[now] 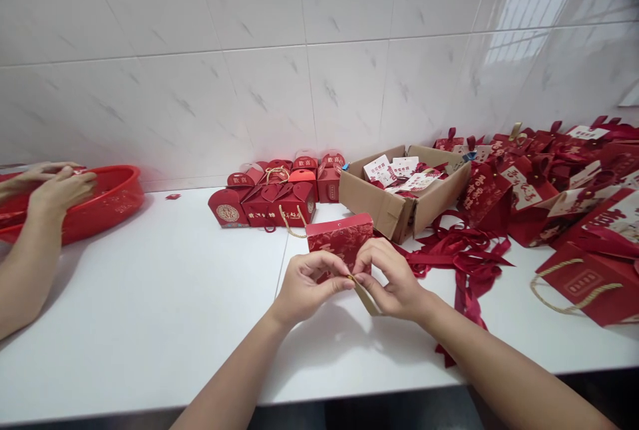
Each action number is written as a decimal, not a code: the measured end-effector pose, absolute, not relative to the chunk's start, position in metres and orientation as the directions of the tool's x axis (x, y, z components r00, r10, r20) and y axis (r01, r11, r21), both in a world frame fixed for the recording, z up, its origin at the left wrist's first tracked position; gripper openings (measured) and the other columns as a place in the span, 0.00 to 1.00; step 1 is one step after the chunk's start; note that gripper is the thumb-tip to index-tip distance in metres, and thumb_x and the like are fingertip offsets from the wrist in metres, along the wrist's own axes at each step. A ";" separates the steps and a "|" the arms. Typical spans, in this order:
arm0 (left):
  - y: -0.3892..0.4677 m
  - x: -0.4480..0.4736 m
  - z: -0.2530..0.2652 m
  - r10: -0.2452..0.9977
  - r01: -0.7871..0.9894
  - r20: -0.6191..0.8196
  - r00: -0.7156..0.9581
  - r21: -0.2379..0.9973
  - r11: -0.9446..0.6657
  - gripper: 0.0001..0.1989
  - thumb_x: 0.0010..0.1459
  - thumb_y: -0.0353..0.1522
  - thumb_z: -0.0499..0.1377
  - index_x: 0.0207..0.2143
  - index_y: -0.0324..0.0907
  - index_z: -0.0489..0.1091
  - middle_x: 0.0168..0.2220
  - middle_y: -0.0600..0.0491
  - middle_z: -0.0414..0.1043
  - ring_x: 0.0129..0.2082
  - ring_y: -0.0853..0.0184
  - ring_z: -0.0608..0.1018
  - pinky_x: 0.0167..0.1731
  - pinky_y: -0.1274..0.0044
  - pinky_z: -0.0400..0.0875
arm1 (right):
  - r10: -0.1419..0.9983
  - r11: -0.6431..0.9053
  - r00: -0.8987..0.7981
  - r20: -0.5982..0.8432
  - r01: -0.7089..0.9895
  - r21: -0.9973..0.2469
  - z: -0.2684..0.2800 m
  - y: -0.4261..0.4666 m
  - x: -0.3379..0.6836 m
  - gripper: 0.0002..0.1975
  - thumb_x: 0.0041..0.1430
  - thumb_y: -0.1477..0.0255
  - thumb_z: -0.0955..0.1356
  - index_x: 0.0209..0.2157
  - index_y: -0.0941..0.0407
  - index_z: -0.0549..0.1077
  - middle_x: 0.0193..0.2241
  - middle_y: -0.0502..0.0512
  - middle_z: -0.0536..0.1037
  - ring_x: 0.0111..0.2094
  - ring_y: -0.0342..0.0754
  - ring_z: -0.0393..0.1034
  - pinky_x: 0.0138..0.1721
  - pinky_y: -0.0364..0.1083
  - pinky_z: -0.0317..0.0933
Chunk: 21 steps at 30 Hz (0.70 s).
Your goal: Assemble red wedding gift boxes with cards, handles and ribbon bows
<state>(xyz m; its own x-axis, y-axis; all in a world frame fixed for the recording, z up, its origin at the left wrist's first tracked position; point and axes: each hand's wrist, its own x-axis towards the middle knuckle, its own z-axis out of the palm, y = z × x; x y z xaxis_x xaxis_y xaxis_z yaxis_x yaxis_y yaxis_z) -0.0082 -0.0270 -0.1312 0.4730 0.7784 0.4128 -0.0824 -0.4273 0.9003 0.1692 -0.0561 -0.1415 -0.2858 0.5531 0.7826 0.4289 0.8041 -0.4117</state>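
Observation:
My left hand (307, 290) and my right hand (394, 283) meet at the centre, fingertips pinched together on a gold ribbon (367, 299). The ribbon's free end hangs below the fingers of my right hand. Just behind my hands, a red gift box (339, 233) with printed gold characters stands on the table, its lower part partly hidden by them. Whether my fingers also touch the box, I cannot tell. To the right lies a tangle of dark red ribbons (462, 253), partly behind my right forearm.
A cardboard carton (379, 214) holds white printed cards. Small red boxes (279, 204) stand near the tiled wall, and several red gift boxes (534, 197) crowd the right side. At left, another person's hands (60, 190) work over a red basin (114, 200) on the white table (150, 323).

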 end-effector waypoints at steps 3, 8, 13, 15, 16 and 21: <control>-0.028 -0.008 -0.131 0.746 -0.111 0.487 0.454 0.862 -0.495 0.06 0.47 0.29 0.66 0.26 0.38 0.70 0.24 0.54 0.72 0.23 0.72 0.74 0.24 0.81 0.71 | 0.572 0.814 -0.284 0.769 0.308 -0.492 -0.140 -0.057 0.171 0.04 0.60 0.76 0.62 0.33 0.56 0.68 0.27 0.53 0.71 0.30 0.44 0.65 0.32 0.45 0.60; -0.032 -0.004 -0.137 0.709 -0.023 0.660 0.248 0.736 -0.677 0.15 0.50 0.25 0.62 0.41 0.43 0.64 0.25 0.58 0.71 0.25 0.74 0.75 0.25 0.83 0.70 | 0.605 0.793 -0.247 0.757 0.276 -0.543 -0.143 -0.058 0.168 0.15 0.57 0.74 0.66 0.47 0.55 0.66 0.35 0.56 0.75 0.30 0.43 0.68 0.31 0.43 0.64; -0.031 -0.002 -0.143 0.430 0.088 0.860 0.276 0.423 -0.902 0.28 0.51 0.23 0.61 0.51 0.46 0.55 0.27 0.60 0.72 0.24 0.74 0.76 0.33 0.79 0.72 | 0.645 0.758 -0.204 0.736 0.287 -0.585 -0.146 -0.061 0.163 0.08 0.55 0.76 0.67 0.38 0.55 0.68 0.31 0.54 0.74 0.28 0.43 0.67 0.28 0.42 0.63; -0.030 -0.003 -0.144 0.367 0.140 0.871 0.327 0.340 -0.930 0.28 0.51 0.24 0.60 0.52 0.46 0.54 0.28 0.58 0.73 0.24 0.72 0.76 0.36 0.77 0.73 | 0.668 0.741 -0.213 0.713 0.279 -0.611 -0.145 -0.062 0.163 0.06 0.54 0.76 0.67 0.35 0.55 0.67 0.29 0.53 0.73 0.27 0.43 0.66 0.28 0.43 0.63; -0.030 -0.003 -0.144 0.351 0.165 0.871 0.343 0.312 -0.936 0.28 0.52 0.24 0.60 0.52 0.46 0.54 0.29 0.58 0.74 0.24 0.72 0.76 0.36 0.76 0.73 | 0.679 0.732 -0.218 0.701 0.273 -0.624 -0.144 -0.062 0.163 0.06 0.54 0.76 0.66 0.35 0.55 0.67 0.29 0.53 0.73 0.27 0.43 0.66 0.28 0.43 0.63; -0.027 -0.003 -0.147 0.279 0.225 0.881 0.382 0.204 -0.953 0.27 0.53 0.24 0.58 0.53 0.45 0.53 0.30 0.56 0.74 0.27 0.70 0.77 0.42 0.71 0.72 | 0.735 0.677 -0.180 0.654 0.238 -0.696 -0.140 -0.063 0.162 0.02 0.55 0.75 0.65 0.32 0.56 0.68 0.26 0.51 0.72 0.26 0.42 0.65 0.28 0.43 0.62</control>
